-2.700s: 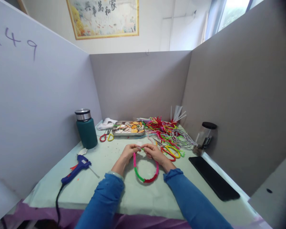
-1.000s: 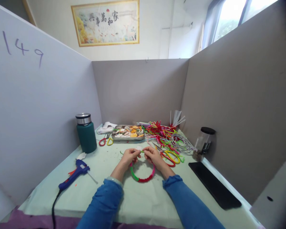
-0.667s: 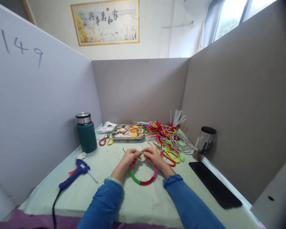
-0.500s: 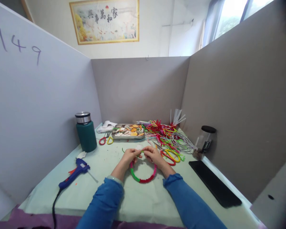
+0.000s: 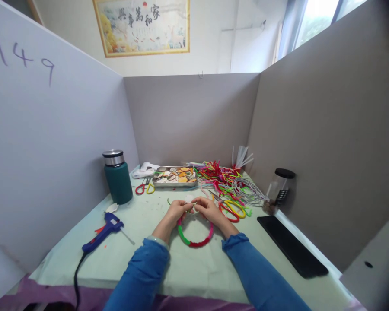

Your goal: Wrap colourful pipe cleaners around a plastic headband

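Note:
A ring wrapped in fuzzy pink, green and red pipe cleaner (image 5: 199,245) hangs between my hands, its lower arc toward me. My left hand (image 5: 177,211) closes on its upper left side, thumb and fingers pinched. A thin green pipe cleaner end (image 5: 169,201) pokes out beyond the left hand. My right hand (image 5: 209,210) is closed at the ring's upper right, its fingertips meeting the left ones at the top. The fingers hide what is pinched there. A white round piece (image 5: 189,198) lies just behind the fingertips.
Red-and-yellow scissors (image 5: 231,211) lie right of my right hand. Behind are a metal tray of cut pieces (image 5: 175,185) and a heap of pipe cleaners (image 5: 218,175). A blue glue gun (image 5: 103,233) and green bottle (image 5: 118,181) stand left; a black slab (image 5: 291,246) lies right.
The view has shifted slightly. My fingertips have moved a little at the top of the ring; both hands keep nearly the same place and hold.

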`<state>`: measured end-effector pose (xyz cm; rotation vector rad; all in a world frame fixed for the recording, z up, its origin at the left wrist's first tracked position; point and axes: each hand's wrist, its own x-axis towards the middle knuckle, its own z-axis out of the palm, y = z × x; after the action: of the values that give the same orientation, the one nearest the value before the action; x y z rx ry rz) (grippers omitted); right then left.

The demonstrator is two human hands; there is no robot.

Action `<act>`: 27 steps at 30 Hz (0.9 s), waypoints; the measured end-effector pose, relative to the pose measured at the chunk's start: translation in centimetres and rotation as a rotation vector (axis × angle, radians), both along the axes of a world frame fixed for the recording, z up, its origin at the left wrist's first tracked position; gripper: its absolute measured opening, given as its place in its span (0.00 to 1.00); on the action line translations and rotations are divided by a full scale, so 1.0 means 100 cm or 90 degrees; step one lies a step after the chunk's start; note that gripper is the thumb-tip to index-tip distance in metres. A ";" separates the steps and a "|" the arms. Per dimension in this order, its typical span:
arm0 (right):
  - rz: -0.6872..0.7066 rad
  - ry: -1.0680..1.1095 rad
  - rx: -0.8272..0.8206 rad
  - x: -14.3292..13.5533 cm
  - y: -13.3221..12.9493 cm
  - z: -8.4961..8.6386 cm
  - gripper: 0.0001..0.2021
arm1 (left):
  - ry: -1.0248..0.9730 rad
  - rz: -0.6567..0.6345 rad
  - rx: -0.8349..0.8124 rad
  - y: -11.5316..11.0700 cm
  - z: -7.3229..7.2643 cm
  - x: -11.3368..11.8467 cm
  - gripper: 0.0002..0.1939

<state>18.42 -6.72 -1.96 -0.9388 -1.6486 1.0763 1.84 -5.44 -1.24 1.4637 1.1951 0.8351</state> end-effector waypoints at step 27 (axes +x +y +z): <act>-0.109 -0.048 0.060 0.004 0.008 -0.006 0.09 | 0.361 0.079 0.402 -0.007 0.000 0.007 0.09</act>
<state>18.81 -5.96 -2.51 -1.0493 -1.6326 0.8496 2.57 -6.16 -1.22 2.2655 1.5258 0.9665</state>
